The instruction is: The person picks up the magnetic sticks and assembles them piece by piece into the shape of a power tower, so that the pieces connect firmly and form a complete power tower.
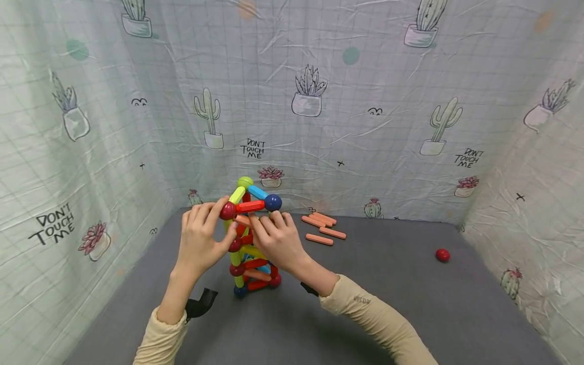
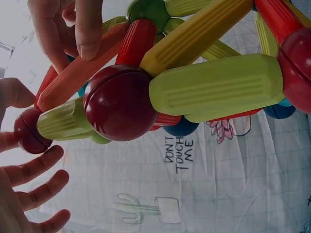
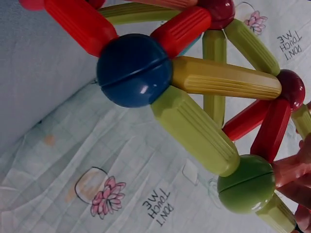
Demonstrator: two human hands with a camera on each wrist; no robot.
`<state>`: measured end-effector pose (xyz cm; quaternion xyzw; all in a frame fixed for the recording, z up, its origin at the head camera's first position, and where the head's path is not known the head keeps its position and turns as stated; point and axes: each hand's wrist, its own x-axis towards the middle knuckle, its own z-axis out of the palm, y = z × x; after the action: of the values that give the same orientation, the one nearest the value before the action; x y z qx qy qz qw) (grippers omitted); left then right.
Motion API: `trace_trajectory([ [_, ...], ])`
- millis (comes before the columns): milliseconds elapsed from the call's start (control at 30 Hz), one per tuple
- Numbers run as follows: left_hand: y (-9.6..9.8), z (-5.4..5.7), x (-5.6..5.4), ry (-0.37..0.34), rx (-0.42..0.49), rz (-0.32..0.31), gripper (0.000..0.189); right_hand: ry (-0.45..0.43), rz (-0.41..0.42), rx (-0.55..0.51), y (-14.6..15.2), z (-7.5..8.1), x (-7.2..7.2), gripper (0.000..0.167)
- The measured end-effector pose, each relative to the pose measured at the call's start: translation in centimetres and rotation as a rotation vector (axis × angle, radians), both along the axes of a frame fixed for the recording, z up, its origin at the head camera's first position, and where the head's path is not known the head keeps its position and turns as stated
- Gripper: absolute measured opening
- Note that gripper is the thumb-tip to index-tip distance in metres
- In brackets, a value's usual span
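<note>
A tower of coloured magnetic sticks and balls (image 1: 252,251) stands on the grey table, topped by a light green ball (image 1: 245,182). My left hand (image 1: 199,238) holds the dark red ball (image 1: 228,210) at an upper corner between thumb and forefinger, the other fingers spread beside it. With my right hand (image 1: 279,241) I pinch a salmon-coloured stick (image 2: 82,68), slanting between that red ball and a green ball (image 2: 147,14) lower on the tower. A blue ball (image 1: 272,202) sits at the other upper corner, just above the right fingers, joined by a red stick (image 1: 250,206).
Several loose salmon-coloured sticks (image 1: 319,239) lie on the table behind and right of the tower. A single red ball (image 1: 442,255) rests far to the right. Cloth printed with cacti (image 1: 310,152) hangs around the table's back and sides.
</note>
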<state>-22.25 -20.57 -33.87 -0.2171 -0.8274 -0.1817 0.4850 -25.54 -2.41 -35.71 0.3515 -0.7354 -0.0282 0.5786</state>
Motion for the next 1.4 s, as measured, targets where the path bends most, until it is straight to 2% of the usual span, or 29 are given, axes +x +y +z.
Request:
trace_trajectory([
  [167, 0.2, 0.0, -0.1, 0.02, -0.015, -0.004, 0.054, 0.002, 0.014, -0.056, -0.1, -0.4, -0.1, 0.036],
  [300, 0.5, 0.0, -0.2, 0.042, -0.014, 0.004, 0.05, -0.002, 0.052, -0.081, 0.2, -0.7, -0.2, 0.036],
  [433, 0.5, -0.2, -0.3, 0.018, 0.016, -0.003, 0.054, -0.037, 0.165, -0.143, 1.6, -1.3, -0.5, 0.029],
  [533, 0.2, -0.8, -0.1, -0.045, 0.052, -0.014, 0.066, -0.121, 0.276, -0.225, 3.2, -2.5, -1.1, 0.02],
  [600, 0.0, -1.3, 0.1, -0.096, 0.065, -0.015, 0.067, -0.247, 0.35, -0.269, 4.2, -3.3, -1.5, 0.017],
  [633, -0.1, -1.6, 0.2, -0.125, 0.063, -0.01, 0.065, -0.346, 0.39, -0.286, 4.7, -3.7, -1.6, 0.017],
  [767, -0.8, -3.0, 0.7, -0.244, 0.014, 0.008, 0.045, -0.87, 0.547, -0.332, 5.8, -4.7, -1.9, 0.029],
  [833, -1.0, -3.6, 0.9, -0.292, -0.005, 0.009, 0.038, -1.102, 0.607, -0.359, 6.0, -4.8, -1.9, 0.036],
  [900, -1.1, -3.8, 0.9, -0.314, -0.01, 0.003, 0.035, -1.252, 0.647, -0.387, 6.0, -4.7, -1.9, 0.04],
  [933, -1.1, -3.9, 0.9, -0.319, -0.006, -0.001, 0.034, -1.294, 0.661, -0.4, 6.1, -4.6, -1.8, 0.041],
  [1000, -1.2, -3.9, 0.6, -0.315, -0.003, -0.001, 0.035, -1.328, 0.677, -0.423, 6.1, -4.6, -1.8, 0.04],
  [1067, -1.4, -3.7, 0.2, -0.306, 0.001, 0.001, 0.037, -1.319, 0.683, -0.432, 6.2, -4.5, -1.6, 0.038],
  [1233, -2.2, -3.5, -1.5, -0.317, 0.045, -0.012, 0.037, -1.198, 0.638, -0.36, 5.8, -4.3, -0.1, 0.034],
  [1400, -2.5, -3.4, -3.6, -0.385, 0.079, -0.063, 0.032, -1.089, 0.587, -0.271, 4.4, -4.1, 2.2, 0.04],
])
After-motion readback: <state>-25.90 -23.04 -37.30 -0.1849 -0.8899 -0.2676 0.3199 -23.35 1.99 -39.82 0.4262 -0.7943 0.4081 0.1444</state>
